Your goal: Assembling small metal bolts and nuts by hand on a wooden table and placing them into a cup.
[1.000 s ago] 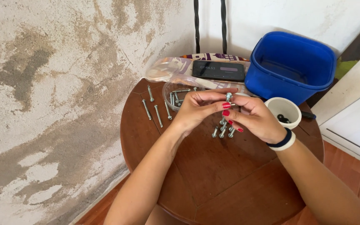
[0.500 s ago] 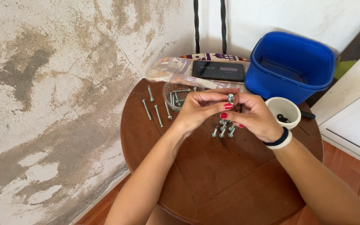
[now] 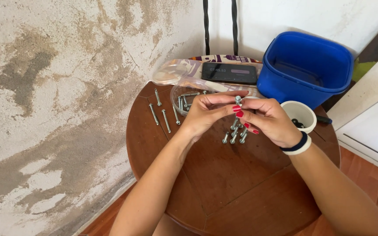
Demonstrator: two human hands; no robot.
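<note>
A round wooden table [image 3: 241,192] is taken as the reference. At its far right edge a blue tub [image 3: 305,70] is seen, with a white cup [image 3: 300,116] just in front. Above the table's middle, the left hand [image 3: 206,113] and right hand [image 3: 270,120] are pinched together on one bolt [image 3: 238,100]. Loose bolts [image 3: 235,135] are spread beneath them.

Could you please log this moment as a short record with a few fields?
Surface: round wooden table
Left hand: pinches small metal bolt together with right hand
Below hands: cluster of short bolts
Left of hands: long bolts, clear container
Right: white cup, blue tub
Behind: phone
</note>
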